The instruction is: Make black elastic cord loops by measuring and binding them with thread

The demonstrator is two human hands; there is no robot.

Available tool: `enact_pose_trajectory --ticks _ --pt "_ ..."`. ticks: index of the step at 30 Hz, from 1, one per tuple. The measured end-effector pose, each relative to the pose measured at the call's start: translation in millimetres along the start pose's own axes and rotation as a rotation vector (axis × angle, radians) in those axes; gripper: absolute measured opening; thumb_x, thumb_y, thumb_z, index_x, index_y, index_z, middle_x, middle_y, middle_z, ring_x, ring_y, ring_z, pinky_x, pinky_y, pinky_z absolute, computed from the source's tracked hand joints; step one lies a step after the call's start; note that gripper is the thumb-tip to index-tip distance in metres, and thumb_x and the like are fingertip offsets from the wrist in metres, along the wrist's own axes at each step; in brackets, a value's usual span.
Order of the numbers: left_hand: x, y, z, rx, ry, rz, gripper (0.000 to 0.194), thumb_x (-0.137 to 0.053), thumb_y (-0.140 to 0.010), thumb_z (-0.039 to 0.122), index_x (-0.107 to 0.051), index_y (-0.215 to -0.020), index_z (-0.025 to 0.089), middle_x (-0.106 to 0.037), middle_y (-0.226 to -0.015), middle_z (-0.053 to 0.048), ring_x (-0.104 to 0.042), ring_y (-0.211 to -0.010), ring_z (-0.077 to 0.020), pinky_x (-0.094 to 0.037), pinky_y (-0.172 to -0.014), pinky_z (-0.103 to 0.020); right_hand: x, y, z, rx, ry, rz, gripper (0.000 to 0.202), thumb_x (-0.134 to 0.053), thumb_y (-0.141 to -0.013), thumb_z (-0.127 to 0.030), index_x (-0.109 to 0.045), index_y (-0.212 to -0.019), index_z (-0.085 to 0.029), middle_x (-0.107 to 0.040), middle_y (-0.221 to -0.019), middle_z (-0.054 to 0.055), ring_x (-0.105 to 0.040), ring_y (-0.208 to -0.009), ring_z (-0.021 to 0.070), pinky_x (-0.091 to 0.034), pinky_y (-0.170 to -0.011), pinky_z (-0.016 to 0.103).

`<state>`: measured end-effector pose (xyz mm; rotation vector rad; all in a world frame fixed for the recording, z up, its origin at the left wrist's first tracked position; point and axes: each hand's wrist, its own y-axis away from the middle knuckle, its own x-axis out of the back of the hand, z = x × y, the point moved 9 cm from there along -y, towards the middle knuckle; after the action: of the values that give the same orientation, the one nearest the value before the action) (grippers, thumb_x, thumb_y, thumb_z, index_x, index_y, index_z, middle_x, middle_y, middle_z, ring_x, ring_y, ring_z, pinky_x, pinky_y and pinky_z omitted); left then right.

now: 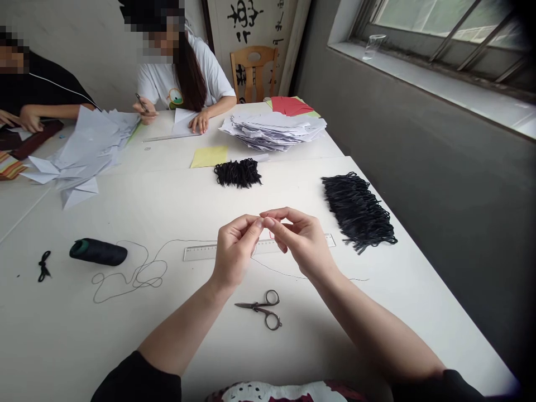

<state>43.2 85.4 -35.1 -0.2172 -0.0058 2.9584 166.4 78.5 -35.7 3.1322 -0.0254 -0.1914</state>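
My left hand [235, 245] and my right hand [299, 237] meet fingertip to fingertip above a clear ruler [200, 253], both closed in a pinch. A dark thread [285, 273] runs from my left hand, with its loose end trailing to the right under my right forearm. On the other side it leads in loops to a black thread spool [98, 252] lying on its side. What exactly lies between the fingertips is too small to see. Small scissors [262, 307] lie slightly spread on the table below my hands.
Bundled black cords lie in a small pile [238, 173] and a larger pile [358, 209]. A knotted black cord [44, 266] is at far left. Beyond are a paper stack [272, 131], loose papers [90, 145] and two people, one holding a pen [141, 102]. A wall borders the right edge.
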Motion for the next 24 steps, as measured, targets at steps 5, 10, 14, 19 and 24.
enact_pose_trajectory --ticks 5,10,14,19,24 --pt "-4.9 0 -8 0.107 0.01 -0.053 0.029 -0.065 -0.084 0.046 -0.065 -0.076 0.018 -0.032 -0.052 0.006 -0.021 -0.045 -0.0065 -0.015 -0.041 -0.023 5 -5 1 -0.005 -0.089 0.027 0.031 -0.078 -0.076 -0.044 -0.065 -0.076 -0.016 -0.05 -0.059 -0.004 -0.037 -0.049 0.0046 -0.028 -0.042 0.018" --pt "-3.1 -6 -7 0.24 -0.047 -0.23 0.028 -0.065 -0.084 0.046 -0.066 -0.079 0.018 -0.043 -0.056 0.005 -0.024 -0.043 -0.0058 -0.018 -0.041 -0.022 45 -20 -11 -0.028 -0.262 0.114 0.037 -0.083 -0.067 -0.042 -0.057 -0.076 -0.018 -0.063 -0.085 0.002 -0.058 -0.062 0.007 -0.035 -0.041 0.015" --pt "17.2 -5 4 0.228 -0.494 -0.563 0.028 -0.061 -0.087 0.043 -0.071 -0.074 0.02 -0.067 -0.07 -0.004 -0.06 -0.069 -0.016 -0.045 -0.068 -0.026 109 -25 -39 0.149 -0.244 0.312 0.03 -0.081 -0.071 -0.036 -0.055 -0.072 -0.02 -0.058 -0.07 -0.001 -0.065 -0.07 0.0117 -0.052 -0.056 0.02" --pt "65.6 -16 13 0.14 -1.104 -0.427 0.027 -0.074 -0.072 0.04 -0.078 -0.096 0.027 -0.063 -0.134 -0.008 -0.049 -0.129 -0.0347 -0.042 -0.098 -0.041 119 -6 -76 0.427 -0.017 0.359 0.021 -0.072 -0.085 -0.03 -0.054 -0.077 -0.021 -0.059 -0.064 -0.001 -0.064 -0.056 0.0121 -0.054 -0.055 0.025" --pt "24.7 -15 13 0.07 -0.665 -0.298 0.047 -0.072 -0.079 0.042 -0.07 -0.122 0.025 -0.074 -0.107 -0.01 -0.066 -0.083 -0.0221 -0.05 -0.064 -0.03 11 7 -51 0.29 0.254 -0.214 0.022 -0.05 -0.099 -0.038 -0.045 -0.085 -0.021 -0.063 -0.07 0.0 -0.065 -0.061 0.0124 -0.055 -0.059 0.028"
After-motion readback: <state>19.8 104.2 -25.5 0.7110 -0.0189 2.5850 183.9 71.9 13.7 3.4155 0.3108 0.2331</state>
